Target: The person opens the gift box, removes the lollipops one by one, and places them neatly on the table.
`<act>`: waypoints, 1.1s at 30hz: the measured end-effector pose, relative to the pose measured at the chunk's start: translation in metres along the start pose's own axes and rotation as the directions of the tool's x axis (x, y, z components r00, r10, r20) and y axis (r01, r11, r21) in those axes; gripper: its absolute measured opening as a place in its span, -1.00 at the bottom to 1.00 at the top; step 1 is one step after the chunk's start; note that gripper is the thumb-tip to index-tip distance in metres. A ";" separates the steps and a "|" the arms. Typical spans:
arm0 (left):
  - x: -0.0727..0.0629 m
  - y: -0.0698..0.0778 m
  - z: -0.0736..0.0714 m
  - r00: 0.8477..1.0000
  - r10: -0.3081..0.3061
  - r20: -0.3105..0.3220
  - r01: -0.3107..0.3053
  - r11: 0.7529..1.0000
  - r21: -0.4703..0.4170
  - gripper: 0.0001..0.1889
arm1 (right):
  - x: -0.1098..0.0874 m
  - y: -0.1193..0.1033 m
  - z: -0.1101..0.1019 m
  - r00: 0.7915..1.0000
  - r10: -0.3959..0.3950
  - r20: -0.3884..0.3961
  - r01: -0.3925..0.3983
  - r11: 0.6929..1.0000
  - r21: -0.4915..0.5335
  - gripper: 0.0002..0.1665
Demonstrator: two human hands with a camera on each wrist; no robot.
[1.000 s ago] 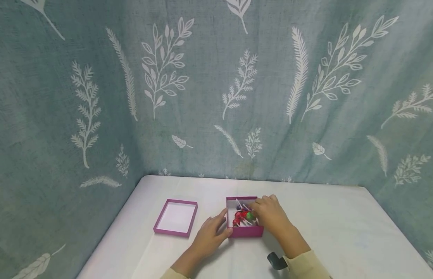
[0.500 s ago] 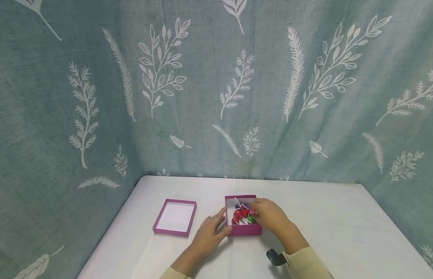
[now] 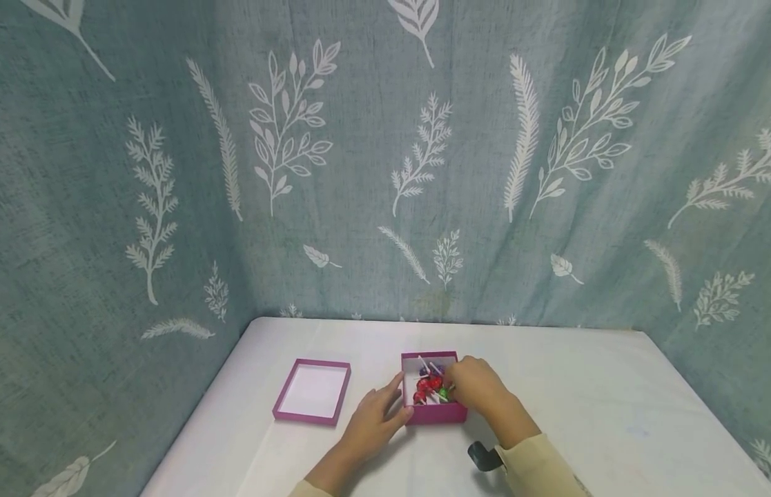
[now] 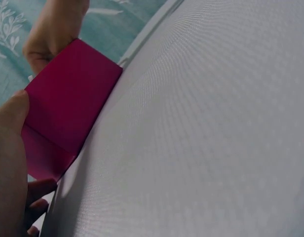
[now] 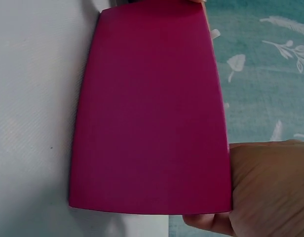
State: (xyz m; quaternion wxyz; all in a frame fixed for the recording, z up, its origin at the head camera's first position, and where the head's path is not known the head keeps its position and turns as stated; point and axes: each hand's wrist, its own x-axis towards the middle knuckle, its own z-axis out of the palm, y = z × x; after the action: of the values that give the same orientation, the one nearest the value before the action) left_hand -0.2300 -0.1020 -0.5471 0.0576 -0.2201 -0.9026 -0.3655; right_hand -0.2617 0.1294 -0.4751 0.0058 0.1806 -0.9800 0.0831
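An uncovered magenta box (image 3: 436,414) with a white inside sits on the table, several wrapped lollipops in it. Red lollipops (image 3: 430,383) lie in the middle, a green lollipop (image 3: 444,393) near the front right, and purple lollipops (image 3: 426,371) toward the back. My left hand (image 3: 371,417) holds the box's front left corner, thumb at the front rim and fingers along the left wall. Over the right wall, my right hand (image 3: 478,386) reaches in with bent fingers among the lollipops. Its fingertips are partly hidden, and I cannot tell whether they pinch a lollipop.
To the left lies a shallow square lid (image 3: 310,391), magenta-rimmed with its white inside up. A white cloth covers the table (image 3: 584,400). Behind and to the left hangs a blue-green curtain (image 3: 360,172) with white leaf prints. A dark strap-like piece (image 3: 483,457) sticks out by the right sleeve.
My right hand's fingers have shifted slightly within the box; a pink lollipop seen by its fingertips half a second ago is now hidden. The left hand, box and lid stay in place.
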 end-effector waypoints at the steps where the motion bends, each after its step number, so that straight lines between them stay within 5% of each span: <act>1: 0.000 0.000 0.000 1.000 -0.001 -0.001 0.001 1.000 0.002 -0.27 | 0.000 0.000 0.000 1.000 0.001 -0.001 -0.001 1.000 -0.009 -0.90; 8: 0.001 0.001 -0.001 1.000 0.020 -0.022 -0.020 1.000 0.005 -0.26 | 0.005 -0.001 -0.002 1.000 0.018 -0.017 -0.019 0.998 -0.056 -0.84; 26: 0.001 -0.001 0.004 1.000 0.014 -0.015 -0.014 1.000 0.010 -0.28 | 0.006 0.002 0.002 0.987 0.027 0.161 -0.042 0.995 0.090 -0.78; 33: 0.000 -0.001 0.003 1.000 -0.013 -0.009 0.014 1.000 0.005 -0.26 | 0.001 0.006 -0.005 0.996 0.000 0.092 -0.017 0.984 0.176 -0.79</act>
State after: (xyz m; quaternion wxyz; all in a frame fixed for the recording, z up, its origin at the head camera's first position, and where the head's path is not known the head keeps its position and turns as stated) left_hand -0.2300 -0.1010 -0.5501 0.0597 -0.2122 -0.9047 -0.3647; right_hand -0.2647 0.1359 -0.4713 -0.0553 0.1798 -0.9688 0.1611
